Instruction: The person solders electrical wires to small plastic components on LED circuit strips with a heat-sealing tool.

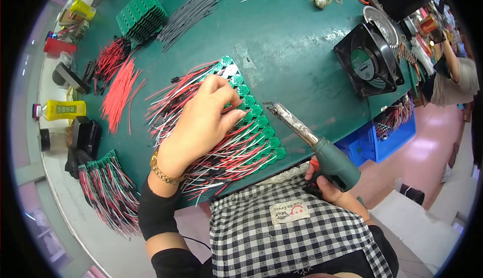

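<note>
At the bench's (287,31) near edge, the left hand (210,108), hold unclear, presumably steadies green boards (261,122); the right hand (329,188) grips a soldering gun (333,162).

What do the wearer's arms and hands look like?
Left hand: ungloved, gold-coloured linked wristband, black forearm cover, separate black left sleeve higher up. Right hand: ungloved, no wristband visible; black right sleeve above the forearm.
</note>
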The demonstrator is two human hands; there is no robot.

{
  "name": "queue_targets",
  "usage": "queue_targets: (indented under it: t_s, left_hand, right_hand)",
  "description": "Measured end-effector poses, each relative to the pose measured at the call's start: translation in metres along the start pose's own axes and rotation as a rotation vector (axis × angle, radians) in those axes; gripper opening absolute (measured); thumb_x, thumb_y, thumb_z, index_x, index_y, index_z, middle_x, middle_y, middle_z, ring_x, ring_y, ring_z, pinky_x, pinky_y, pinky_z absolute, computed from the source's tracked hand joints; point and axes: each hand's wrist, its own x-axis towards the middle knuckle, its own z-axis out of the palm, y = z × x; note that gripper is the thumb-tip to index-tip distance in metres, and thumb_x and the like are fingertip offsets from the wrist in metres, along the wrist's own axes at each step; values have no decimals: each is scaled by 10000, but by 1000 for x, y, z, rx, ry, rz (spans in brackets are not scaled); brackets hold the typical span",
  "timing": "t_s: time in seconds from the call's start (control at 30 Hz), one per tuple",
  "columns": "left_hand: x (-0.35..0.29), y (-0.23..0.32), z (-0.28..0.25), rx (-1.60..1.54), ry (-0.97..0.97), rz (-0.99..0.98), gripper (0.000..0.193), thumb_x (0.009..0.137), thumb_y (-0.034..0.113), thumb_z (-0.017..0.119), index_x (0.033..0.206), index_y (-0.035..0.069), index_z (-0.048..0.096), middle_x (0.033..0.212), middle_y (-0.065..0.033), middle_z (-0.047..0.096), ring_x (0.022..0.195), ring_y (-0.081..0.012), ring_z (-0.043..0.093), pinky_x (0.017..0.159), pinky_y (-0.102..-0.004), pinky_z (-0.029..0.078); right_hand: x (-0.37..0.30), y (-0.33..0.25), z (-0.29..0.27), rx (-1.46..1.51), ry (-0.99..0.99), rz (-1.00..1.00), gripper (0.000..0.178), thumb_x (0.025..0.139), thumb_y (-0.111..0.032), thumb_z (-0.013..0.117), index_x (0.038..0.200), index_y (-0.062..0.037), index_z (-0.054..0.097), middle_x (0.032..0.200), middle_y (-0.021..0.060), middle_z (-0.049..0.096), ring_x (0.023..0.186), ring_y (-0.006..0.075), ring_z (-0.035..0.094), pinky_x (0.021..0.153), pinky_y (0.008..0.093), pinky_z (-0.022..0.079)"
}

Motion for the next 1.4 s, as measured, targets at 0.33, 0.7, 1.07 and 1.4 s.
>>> queue_targets:
  t_s: [0.33,0.7,1.07,1.4]
  left_hand:
    - [0,9,-44,226,-80,-227,178,856,181,638,911,14,663,753,-159,650,692,-334,628,654,-392,489]
    - [-28,30,-46,274,313,43,41,864,62,624,853,26,638,812,-87,622,754,-213,604,689,-303,478]
    - [-19,3,37,194,159,137,136,712,-6,703,752,47,584,710,-68,531,535,-204,545,466,-313,444]
    - [-17,5,42,61,212,124,122,698,-45,663,736,45,591,688,-16,527,495,-76,454,428,-217,367]
  right_hand:
    - [9,-2,1,19,41,-33,232,862,-126,624,1054,1,597,871,68,629,715,152,622,676,300,520]
    - [14,-4,-3,-93,115,-75,131,774,-21,639,904,-22,648,771,58,659,703,184,656,669,300,530]
    - [6,-6,-5,-197,50,-108,185,745,-74,651,923,-24,642,747,51,644,641,199,644,618,297,524]
    - [0,-16,-13,-299,-79,11,253,738,-88,629,988,-57,633,758,52,644,676,201,651,646,293,520]
